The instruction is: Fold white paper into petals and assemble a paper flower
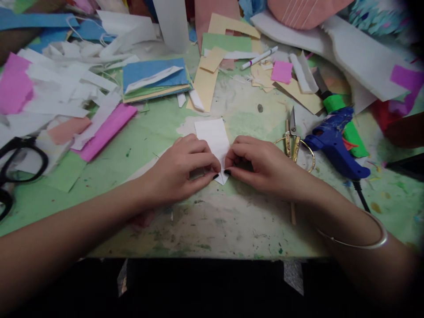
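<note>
A small white paper strip (212, 134) lies on the green, paint-stained table in front of me, its near end folded to a point. My left hand (190, 165) pinches the left side of that folded end between thumb and fingers. On the right side, my right hand (256, 165) pinches the same end, its thumb and fingertips close to the left ones. Both hands rest low at the table surface. Fingers cover part of the paper's lower edges.
Gold-handled scissors (293, 141) and a blue glue gun (338, 145) lie right of my right hand. Black scissors (23, 161) are at the far left. Paper scraps (66, 88), a blue paper stack (154, 75) and a white pen (260, 58) lie beyond. The table's front edge (205, 257) is near.
</note>
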{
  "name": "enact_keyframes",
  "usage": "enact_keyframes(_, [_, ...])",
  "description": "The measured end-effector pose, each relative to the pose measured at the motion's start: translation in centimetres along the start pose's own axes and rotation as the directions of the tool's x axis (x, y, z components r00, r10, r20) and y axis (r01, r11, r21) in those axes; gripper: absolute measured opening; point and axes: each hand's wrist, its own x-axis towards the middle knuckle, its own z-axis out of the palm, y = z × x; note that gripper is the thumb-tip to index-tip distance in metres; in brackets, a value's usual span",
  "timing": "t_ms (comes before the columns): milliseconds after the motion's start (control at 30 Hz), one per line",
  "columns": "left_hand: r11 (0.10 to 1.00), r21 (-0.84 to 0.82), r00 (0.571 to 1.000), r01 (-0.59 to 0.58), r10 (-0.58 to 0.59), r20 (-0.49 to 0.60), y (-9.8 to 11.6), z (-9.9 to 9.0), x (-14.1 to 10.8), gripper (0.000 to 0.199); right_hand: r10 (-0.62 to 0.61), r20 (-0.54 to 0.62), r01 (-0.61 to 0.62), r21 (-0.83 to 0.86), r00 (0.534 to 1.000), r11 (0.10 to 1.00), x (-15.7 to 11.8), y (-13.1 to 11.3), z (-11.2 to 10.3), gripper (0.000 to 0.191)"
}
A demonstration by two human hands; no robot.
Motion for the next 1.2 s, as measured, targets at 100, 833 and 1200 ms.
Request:
enact_keyframes(100, [1.000, -0.002, 1.000, 0.007, -0.007, -0.014, 0.0, 0.0, 0.0, 0.013, -0.001, -0.012, 0.001, 0.016, 1.000, 1.000, -0.1, 0.0, 0.0, 0.006])
enact_keyframes(833, [0.946, -0.035, 0.932, 0.321, -0.323, -0.162, -2.7, -1.3, 1.8, 0.052, 0.286, -0.296, -0.113, 0.488, 0.911, 0.866, 0.4, 1.7, 0.6, 0.020])
enact_keyframes(1200, [0.788, -0.590, 0.926, 0.177, -0.337, -0.172, -1.5, -0.1, 2.1, 0.041, 0.255, -0.301, -0.004, 0.640, 0.919, 0.769, 0.9, 1.3, 0.9, 0.038])
